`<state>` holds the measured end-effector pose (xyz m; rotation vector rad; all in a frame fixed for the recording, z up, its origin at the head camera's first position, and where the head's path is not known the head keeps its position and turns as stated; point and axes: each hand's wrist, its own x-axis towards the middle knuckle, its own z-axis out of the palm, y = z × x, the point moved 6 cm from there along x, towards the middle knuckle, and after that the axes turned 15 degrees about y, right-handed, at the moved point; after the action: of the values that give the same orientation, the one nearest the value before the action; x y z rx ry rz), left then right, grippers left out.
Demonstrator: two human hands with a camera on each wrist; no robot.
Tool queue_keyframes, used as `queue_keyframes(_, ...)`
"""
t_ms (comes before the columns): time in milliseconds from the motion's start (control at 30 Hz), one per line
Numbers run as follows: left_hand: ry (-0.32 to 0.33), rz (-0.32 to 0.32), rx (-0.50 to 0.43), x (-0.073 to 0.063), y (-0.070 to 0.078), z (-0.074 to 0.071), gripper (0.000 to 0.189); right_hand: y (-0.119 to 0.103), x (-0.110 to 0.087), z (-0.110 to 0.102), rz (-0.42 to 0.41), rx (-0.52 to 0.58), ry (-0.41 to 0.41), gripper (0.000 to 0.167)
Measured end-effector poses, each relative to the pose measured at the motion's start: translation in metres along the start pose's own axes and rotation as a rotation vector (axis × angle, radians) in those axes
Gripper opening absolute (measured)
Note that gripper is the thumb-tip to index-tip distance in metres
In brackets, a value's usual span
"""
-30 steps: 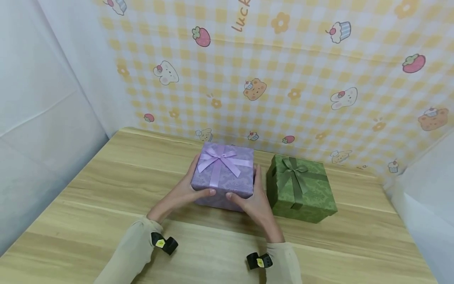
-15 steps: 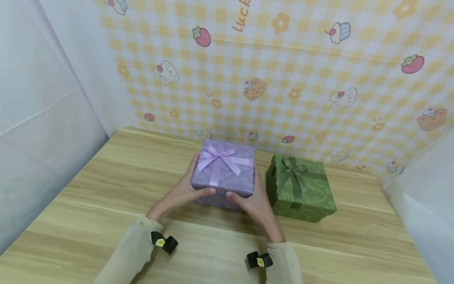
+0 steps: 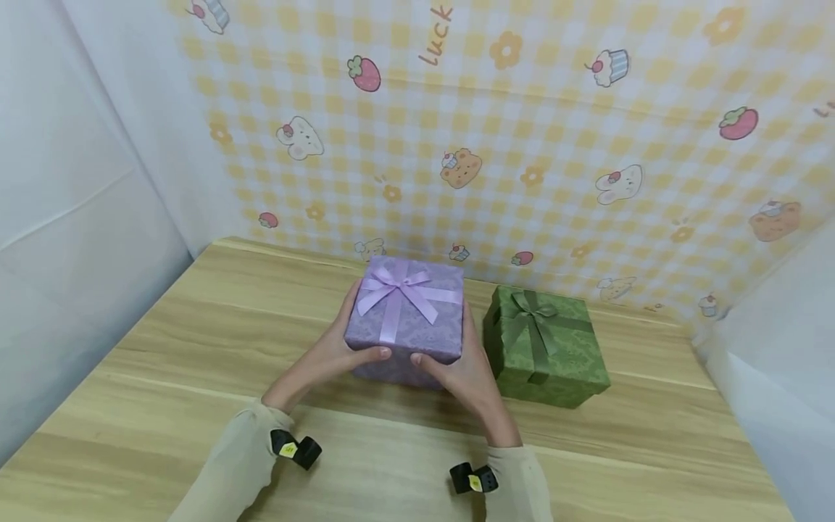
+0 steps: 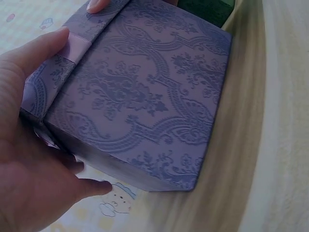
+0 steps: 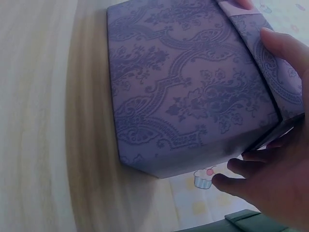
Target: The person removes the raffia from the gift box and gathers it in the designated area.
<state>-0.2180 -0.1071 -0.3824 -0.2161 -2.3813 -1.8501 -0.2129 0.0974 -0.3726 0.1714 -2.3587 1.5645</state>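
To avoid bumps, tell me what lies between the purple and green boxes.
In the head view, the right hand lies between the purple box and the green box.

A light, streaked wood-grain tabletop (image 3: pixel 365 449) carries a green box (image 3: pixel 577 351) tied with a matching bow (image 3: pixel 536 310), while a purple box (image 3: pixel 424 322) (whether its base fully touches the tabletop is unclear) appears just beside.

a purple patterned box (image 3: pixel 420 332), lid (image 3: pixel 438 339) on and facing up, is crossed by a lilac ribbon (image 3: pixel 391 322), its bow (image 3: pixel 399 285) at eleven o'clock; it lies six o'clock of the head view's centre.
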Motion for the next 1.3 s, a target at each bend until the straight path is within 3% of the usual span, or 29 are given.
queue_keyframes(367,0.009,0.090,0.010,-0.001,0.019,-0.009,0.113,-0.018,0.000,-0.005,-0.042,-0.006,0.026,0.117)
queue_keyframes(533,0.038,0.119,0.019,-0.002,0.033,-0.016,0.114,-0.049,-0.001,-0.010,-0.102,0.056,0.016,0.113)
queue_keyframes(667,0.078,0.139,0.039,-0.010,0.043,-0.032,0.113,-0.085,-0.005,-0.008,-0.161,0.140,-0.012,0.110)
queue_keyframes(800,0.100,0.149,0.052,-0.026,0.047,-0.056,0.113,-0.100,-0.013,0.008,-0.218,0.147,-0.033,0.110)
queue_keyframes(1033,0.138,0.099,0.121,-0.060,0.049,-0.105,0.112,-0.097,-0.029,0.058,-0.283,0.158,-0.050,0.115)
queue_keyframes(1300,0.148,-0.028,0.198,-0.082,0.039,-0.129,0.109,-0.100,-0.042,0.083,-0.263,0.140,-0.101,0.118)
